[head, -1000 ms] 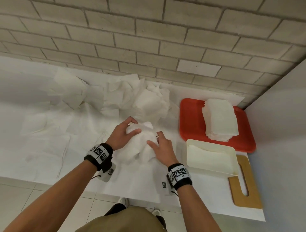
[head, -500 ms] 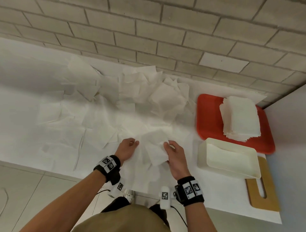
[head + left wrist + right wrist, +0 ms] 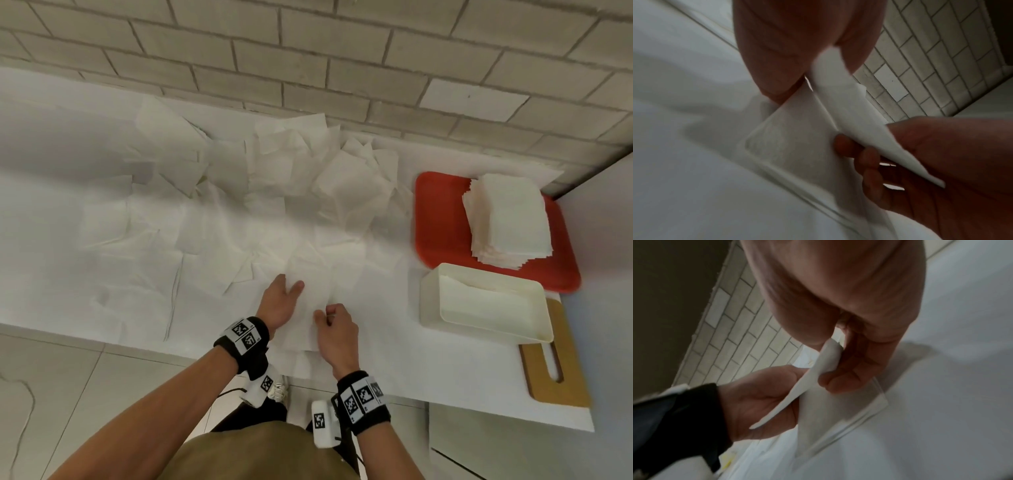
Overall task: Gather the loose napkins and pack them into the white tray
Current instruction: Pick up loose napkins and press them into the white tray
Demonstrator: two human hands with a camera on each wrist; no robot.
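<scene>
Loose white napkins (image 3: 274,171) lie scattered over the white table, most of them toward the brick wall. Near the table's front edge both hands hold one napkin (image 3: 310,301) between them. My left hand (image 3: 289,287) grips its left side, thumb on top. My right hand (image 3: 323,313) pinches its right edge; in the right wrist view the curled fingers (image 3: 838,379) pinch the folded paper (image 3: 826,356). In the left wrist view the napkin (image 3: 797,138) hangs slightly folded. The white tray (image 3: 431,301) stands to the right, apart from both hands, with napkins inside.
A red tray (image 3: 442,219) behind the white one carries a neat stack of napkins (image 3: 507,219). A wooden board (image 3: 555,359) pokes out from under the white tray at the right front. A brick wall (image 3: 308,51) closes the back and a pale wall the right.
Both hands have drawn back from the bunched pile at mid-table to the front edge. The crumpled heap they pressed is gone; they now hold a flatter napkin between them.
</scene>
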